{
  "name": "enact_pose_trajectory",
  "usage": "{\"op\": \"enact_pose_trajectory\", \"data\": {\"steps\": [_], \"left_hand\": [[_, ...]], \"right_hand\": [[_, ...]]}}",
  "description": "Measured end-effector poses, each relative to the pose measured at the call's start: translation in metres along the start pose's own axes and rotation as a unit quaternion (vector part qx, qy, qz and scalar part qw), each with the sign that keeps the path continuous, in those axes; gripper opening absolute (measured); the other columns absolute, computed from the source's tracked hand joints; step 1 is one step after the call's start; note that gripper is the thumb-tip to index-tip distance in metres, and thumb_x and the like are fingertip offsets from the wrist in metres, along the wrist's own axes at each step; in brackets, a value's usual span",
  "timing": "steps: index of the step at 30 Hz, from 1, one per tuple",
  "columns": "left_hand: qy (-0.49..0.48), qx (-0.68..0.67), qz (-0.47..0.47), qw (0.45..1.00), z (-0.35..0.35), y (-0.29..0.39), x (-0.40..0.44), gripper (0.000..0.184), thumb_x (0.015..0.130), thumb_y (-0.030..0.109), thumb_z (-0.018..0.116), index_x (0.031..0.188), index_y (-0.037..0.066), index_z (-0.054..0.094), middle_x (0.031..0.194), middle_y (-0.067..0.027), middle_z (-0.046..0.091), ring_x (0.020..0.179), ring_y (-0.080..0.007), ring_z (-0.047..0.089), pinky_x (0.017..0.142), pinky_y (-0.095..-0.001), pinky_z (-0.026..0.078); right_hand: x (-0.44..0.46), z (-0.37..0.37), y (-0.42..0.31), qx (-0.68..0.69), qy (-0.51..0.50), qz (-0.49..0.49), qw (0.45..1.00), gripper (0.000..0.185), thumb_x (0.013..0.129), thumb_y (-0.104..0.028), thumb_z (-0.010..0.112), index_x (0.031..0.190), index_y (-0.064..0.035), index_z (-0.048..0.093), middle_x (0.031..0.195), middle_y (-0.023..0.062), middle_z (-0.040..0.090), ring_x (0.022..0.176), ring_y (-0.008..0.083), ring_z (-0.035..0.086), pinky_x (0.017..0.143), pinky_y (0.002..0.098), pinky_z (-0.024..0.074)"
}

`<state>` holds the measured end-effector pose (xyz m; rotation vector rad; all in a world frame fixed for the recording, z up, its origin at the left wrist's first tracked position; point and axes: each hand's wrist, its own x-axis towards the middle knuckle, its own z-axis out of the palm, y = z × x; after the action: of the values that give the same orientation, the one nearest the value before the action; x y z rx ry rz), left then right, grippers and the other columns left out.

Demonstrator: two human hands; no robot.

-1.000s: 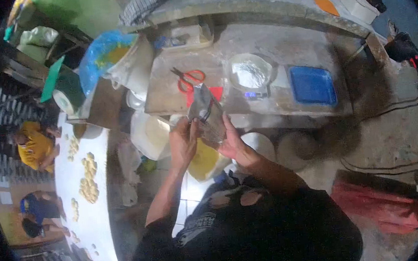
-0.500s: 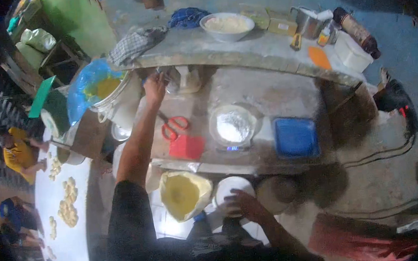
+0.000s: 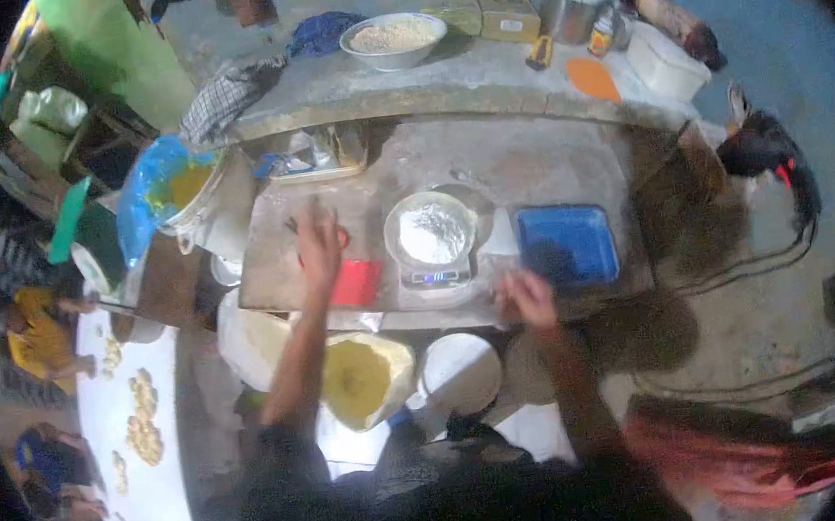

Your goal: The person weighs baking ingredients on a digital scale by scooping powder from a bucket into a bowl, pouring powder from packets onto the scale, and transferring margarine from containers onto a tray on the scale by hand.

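Note:
My left hand [image 3: 319, 245] is over the table beside the red-handled scissors [image 3: 342, 238], fingers stretched out and nothing seen in them. It partly hides the scissors. Just below lies a red flat piece [image 3: 357, 283]. A digital scale [image 3: 434, 279] with a lit display carries a round container of white powder [image 3: 432, 234]. Between the scale and a blue tray [image 3: 569, 246], my right hand [image 3: 530, 302] hovers at the table's front edge. Motion smears its fingers, so a small held item cannot be ruled out.
In front of the table stand a lined container of yellow contents [image 3: 361, 381] and a white bucket [image 3: 460, 372]. A raised ledge holds a white bowl [image 3: 393, 40] and a metal pitcher [image 3: 559, 11]. At left, people work beside a white table [image 3: 166, 415] with dough pieces.
My left hand has come back from the small tray under the ledge to beside the scissors. My right hand has left the white bucket and risen to the table edge. The view has shifted.

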<state>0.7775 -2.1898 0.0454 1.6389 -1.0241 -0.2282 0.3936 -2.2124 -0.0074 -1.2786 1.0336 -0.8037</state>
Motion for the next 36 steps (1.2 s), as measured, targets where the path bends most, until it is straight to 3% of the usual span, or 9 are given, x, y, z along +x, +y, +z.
{"op": "enact_pose_trajectory", "data": {"steps": [5,10,18,21,23,27,29,33,36], "left_hand": [[-0.12,0.255,0.072,0.957,-0.075,0.0,-0.215,0.047,0.094,0.021,0.059,0.134,0.001,0.046,0.129,-0.0246,0.053,0.113,-0.0377,0.057,0.097,-0.0455,0.044],[-0.106,0.233,-0.184,0.949,-0.16,-0.036,-0.353,0.046,0.09,0.019,0.063,0.132,0.005,0.049,0.121,-0.0198,0.056,0.095,-0.03,0.063,0.079,-0.0414,0.052],[-0.234,0.22,-0.277,0.906,-0.251,-0.211,-0.436,0.05,0.092,0.032,0.061,0.127,-0.003,0.051,0.115,-0.0216,0.057,0.093,-0.0318,0.063,0.084,-0.0432,0.05],[-0.352,0.263,-0.085,0.894,-0.268,-0.257,-0.414,0.05,0.092,0.032,0.061,0.127,-0.003,0.052,0.114,-0.0219,0.059,0.096,-0.0356,0.061,0.087,-0.0445,0.048],[-0.403,0.235,-0.181,0.866,-0.274,-0.364,-0.409,0.046,0.092,0.032,0.062,0.122,-0.002,0.055,0.11,-0.0213,0.061,0.101,-0.038,0.06,0.089,-0.0468,0.047],[-0.557,0.175,0.106,0.805,-0.285,-0.389,-0.366,0.037,0.094,0.028,0.06,0.117,-0.001,0.058,0.109,-0.02,0.063,0.101,-0.0349,0.06,0.088,-0.0436,0.049],[-0.627,0.157,0.184,0.741,-0.274,-0.41,-0.337,0.035,0.094,0.027,0.059,0.117,0.0,0.058,0.109,-0.0203,0.063,0.099,-0.0328,0.061,0.086,-0.0417,0.05],[-0.694,-0.127,-0.421,0.57,-0.247,-0.414,-0.326,0.027,0.09,0.03,0.061,0.113,0.014,0.058,0.102,-0.0015,0.062,0.09,-0.0304,0.06,0.074,-0.0465,0.048],[-0.662,0.073,-0.334,0.667,-0.234,-0.343,-0.368,0.036,0.09,0.022,0.062,0.121,0.008,0.053,0.103,-0.007,0.057,0.081,-0.0234,0.062,0.057,-0.0326,0.049]], "right_hand": [[0.106,0.016,0.008,-0.398,0.127,-0.307,0.855,0.039,0.092,-0.038,0.06,0.099,-0.0006,0.067,0.082,0.0223,0.066,0.071,0.0293,0.067,0.069,0.0426,0.0514],[0.127,0.044,-0.006,-0.263,-0.043,0.009,0.964,0.028,0.088,-0.024,0.057,0.084,0.0023,0.065,0.066,0.016,0.066,0.058,0.0236,0.065,0.057,0.0415,0.051],[0.0,0.053,0.008,-0.177,0.103,-0.024,0.978,0.023,0.087,-0.018,0.055,0.082,0.0002,0.067,0.068,0.0112,0.066,0.055,0.0186,0.062,0.056,0.0355,0.0504],[-0.085,0.073,0.028,-0.148,0.182,0.015,0.972,0.023,0.091,-0.022,0.055,0.086,-0.0028,0.068,0.071,0.0085,0.066,0.06,0.0155,0.061,0.062,0.0324,0.0503],[-0.165,0.093,0.037,-0.094,0.215,0.093,0.968,0.022,0.089,-0.024,0.06,0.091,-0.0044,0.068,0.077,0.0116,0.066,0.067,0.0218,0.063,0.063,0.0353,0.0506],[-0.314,0.138,0.138,-0.001,0.307,0.079,0.948,0.024,0.087,-0.026,0.058,0.085,-0.0019,0.062,0.075,0.0107,0.063,0.069,0.0247,0.067,0.066,0.037,0.0558],[-0.375,0.166,0.242,-0.413,0.383,0.099,0.82,0.03,0.066,-0.022,0.073,0.089,-0.0039,0.066,0.078,0.0161,0.067,0.073,0.033,0.066,0.068,0.0446,0.0554],[-0.54,0.238,0.311,-0.351,0.412,0.21,0.814,0.02,0.065,-0.02,0.07,0.079,-0.0059,0.065,0.075,0.0159,0.066,0.071,0.0339,0.066,0.066,0.0457,0.0539],[-0.651,0.291,0.375,-0.311,0.498,0.274,0.762,0.017,0.065,-0.019,0.069,0.074,-0.006,0.065,0.078,0.0152,0.067,0.072,0.0342,0.067,0.066,0.0451,0.0532]]}}
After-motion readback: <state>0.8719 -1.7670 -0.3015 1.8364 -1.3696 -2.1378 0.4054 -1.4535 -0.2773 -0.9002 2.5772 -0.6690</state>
